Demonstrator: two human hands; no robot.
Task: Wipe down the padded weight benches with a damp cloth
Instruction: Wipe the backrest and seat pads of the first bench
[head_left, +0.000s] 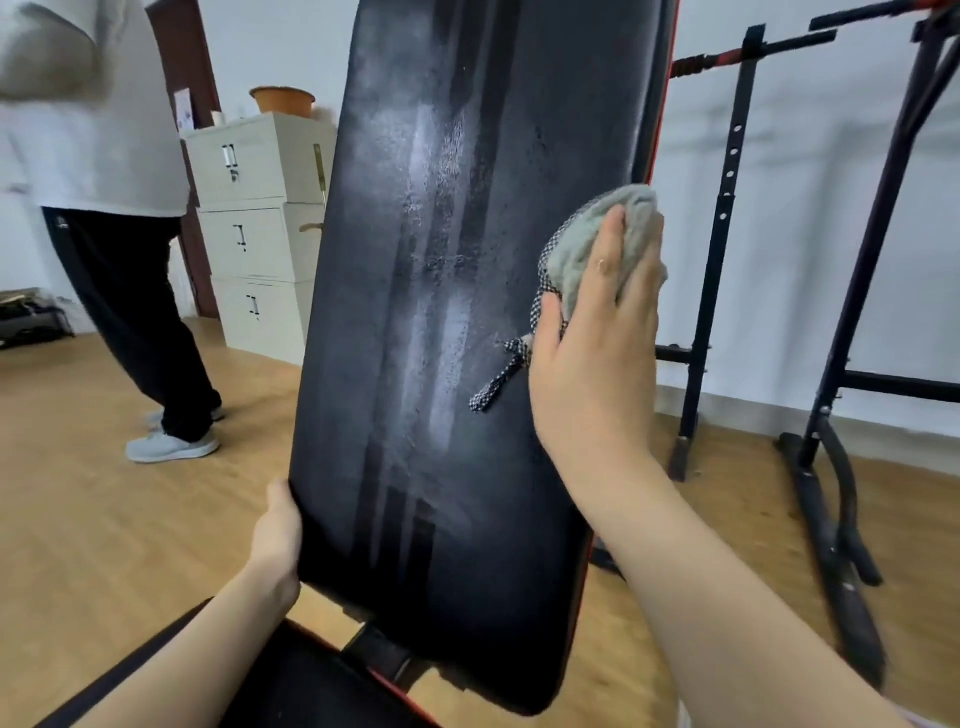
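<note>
A black padded bench backrest (457, 322) stands steeply inclined in the middle of the view, with pale wet streaks down its centre and red piping on its right edge. My right hand (597, 338) presses a grey cloth (587, 249) with a checked trim flat against the pad's right side, fingers straight. My left hand (278, 530) grips the pad's lower left edge, thumb on the front. The bench seat (291, 691) shows as a black pad at the bottom of the view.
Another person in a white top, dark trousers and grey shoes (171, 444) stands at the left. White filing cabinets (260, 228) with an orange basin (283, 98) on top sit behind. A black metal barbell rack (831, 364) stands at the right on the wooden floor.
</note>
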